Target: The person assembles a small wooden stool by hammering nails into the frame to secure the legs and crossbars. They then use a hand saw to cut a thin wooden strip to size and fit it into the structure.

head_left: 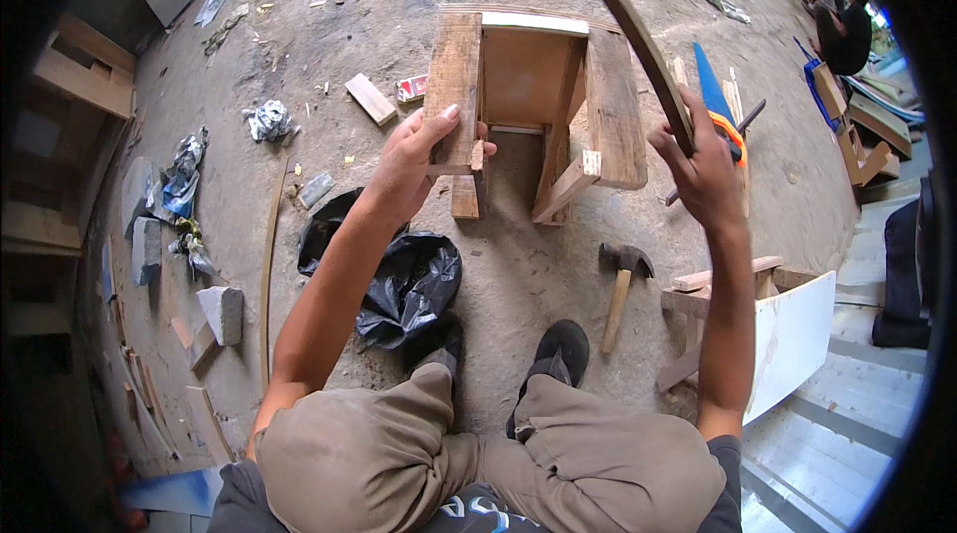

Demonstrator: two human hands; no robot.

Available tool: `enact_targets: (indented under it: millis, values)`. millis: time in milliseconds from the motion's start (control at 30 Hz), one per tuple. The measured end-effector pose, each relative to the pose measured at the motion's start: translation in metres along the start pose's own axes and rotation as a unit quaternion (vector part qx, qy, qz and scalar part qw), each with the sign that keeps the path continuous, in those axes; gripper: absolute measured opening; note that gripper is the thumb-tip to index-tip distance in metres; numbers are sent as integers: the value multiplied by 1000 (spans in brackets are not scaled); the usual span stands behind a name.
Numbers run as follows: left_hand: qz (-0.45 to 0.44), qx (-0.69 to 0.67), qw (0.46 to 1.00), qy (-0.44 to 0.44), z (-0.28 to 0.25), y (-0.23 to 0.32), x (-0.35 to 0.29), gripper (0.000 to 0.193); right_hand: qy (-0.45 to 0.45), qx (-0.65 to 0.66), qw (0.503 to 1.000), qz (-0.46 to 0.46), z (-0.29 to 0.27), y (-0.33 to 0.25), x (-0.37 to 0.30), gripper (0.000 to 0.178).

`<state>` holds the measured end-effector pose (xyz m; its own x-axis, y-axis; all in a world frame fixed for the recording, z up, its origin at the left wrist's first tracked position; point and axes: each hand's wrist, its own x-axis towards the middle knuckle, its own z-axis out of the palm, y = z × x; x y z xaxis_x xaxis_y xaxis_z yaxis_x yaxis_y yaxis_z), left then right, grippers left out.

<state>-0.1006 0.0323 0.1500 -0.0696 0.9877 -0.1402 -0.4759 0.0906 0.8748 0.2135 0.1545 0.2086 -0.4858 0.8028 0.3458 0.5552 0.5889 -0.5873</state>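
Note:
A small stool-like wooden frame point(615, 99) stands on the ground in front of me, with broad planks at its left and right and a hollow middle. My left hand point(414, 156) is closed around the lower end of its left plank, thumb on top. At the right, my right hand point(706, 159) grips a long thin wooden strip point(638, 29), which slants up to the far left past the frame's right plank. A handsaw point(714, 89) with a blue blade and orange handle lies just beyond that hand. Nearer my feet rests a hammer point(619, 299) with a wooden handle.
Black plastic bags point(409, 284) lie by my left foot. A wooden piece with a white panel point(793, 344) sits at the near right beside corrugated metal sheets point(847, 403). Concrete chunks point(221, 314) and wood scraps are scattered left. Another person point(845, 29) is at the far right.

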Motion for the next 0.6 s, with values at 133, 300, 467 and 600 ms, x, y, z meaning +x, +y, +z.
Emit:
enact_targets:
  millis: [133, 300, 467, 600]
  values:
    - [8, 24, 1000, 14, 0, 3, -4, 41, -184, 12, 983, -16, -30, 1, 7, 40]
    - [2, 42, 999, 5, 2, 0, -2, 43, -241, -53, 965, -83, -50, 5, 21, 31]
    - [-17, 25, 999, 30, 6, 7, -2, 44, -284, -57, 955, -58, -71, 14, 33, 29]
    - [5, 118, 991, 60, 3, 11, -5, 47, -299, -123, 942, -94, -73, 5, 47, 28]
